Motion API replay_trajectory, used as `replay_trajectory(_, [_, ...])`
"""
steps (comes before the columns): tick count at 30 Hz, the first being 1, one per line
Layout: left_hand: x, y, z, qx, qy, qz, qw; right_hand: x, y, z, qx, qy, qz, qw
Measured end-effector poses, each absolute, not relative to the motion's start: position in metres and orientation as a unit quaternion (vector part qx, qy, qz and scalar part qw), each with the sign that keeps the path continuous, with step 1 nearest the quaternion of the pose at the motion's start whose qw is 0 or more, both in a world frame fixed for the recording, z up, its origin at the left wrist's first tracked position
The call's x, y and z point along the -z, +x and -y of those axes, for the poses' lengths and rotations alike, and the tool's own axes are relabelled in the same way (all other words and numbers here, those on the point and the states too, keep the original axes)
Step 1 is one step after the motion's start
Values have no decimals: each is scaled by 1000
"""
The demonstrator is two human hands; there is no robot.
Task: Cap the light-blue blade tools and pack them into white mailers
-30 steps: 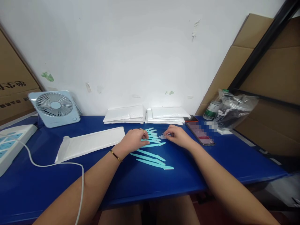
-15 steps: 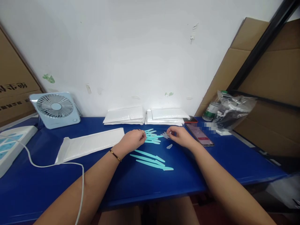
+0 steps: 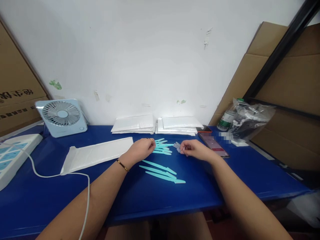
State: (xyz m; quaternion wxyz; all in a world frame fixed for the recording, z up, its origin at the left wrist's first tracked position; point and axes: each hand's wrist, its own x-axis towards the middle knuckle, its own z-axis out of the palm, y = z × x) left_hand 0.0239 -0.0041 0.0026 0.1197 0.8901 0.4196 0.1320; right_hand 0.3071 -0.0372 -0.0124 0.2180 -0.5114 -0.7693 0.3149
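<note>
Head view, on a blue tabletop (image 3: 150, 196).

- Left hand (image 3: 140, 150): fingers curled, tips touching a heap of slim turquoise plastic sticks (image 3: 163, 147) just to its right. Whether it grips any cannot be told.
- Right hand (image 3: 196, 150): fingers bunched together at small clear plastic caps (image 3: 177, 145) by its fingertips. Hold uncertain.
- Three separate turquoise sticks (image 3: 161, 170): lying between both wrists.
- Flat white padded mailer (image 3: 97, 152): left of the left hand.

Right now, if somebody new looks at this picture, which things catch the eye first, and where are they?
The turquoise tools stand out on the blue table: a bunch at the left hand, three more lying nearer the front edge. The right hand pinches small clear caps beside the bunch. A pale blue fan stands at the far left.
</note>
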Motion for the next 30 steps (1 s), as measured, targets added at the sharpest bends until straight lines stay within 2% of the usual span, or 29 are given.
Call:
replay_trajectory(3, [-1,23,3,-134,892,-416,117,13,306,35,-317,-518,735,302])
replay_trajectory(5, [-1,23,3,-137,893,-413,116,13,305,34,-322,-506,732,322])
replay_trajectory(14, [-1,33,10,-134,911,-375,104,17,291,36,-299,-479,765,310])
replay_trajectory(18, [2,32,4,-136,888,-433,72,19,293,29,-169,-516,771,332])
replay_trajectory(22, [-2,26,1,-167,886,-429,58,25,297,22,-65,-535,798,270])
replay_trajectory(27, [-9,22,11,-53,928,-312,199,29,286,22,-3,-551,817,169])
replay_trajectory(30, [-7,24,14,-21,925,-308,223,27,281,24,36,-549,821,155])
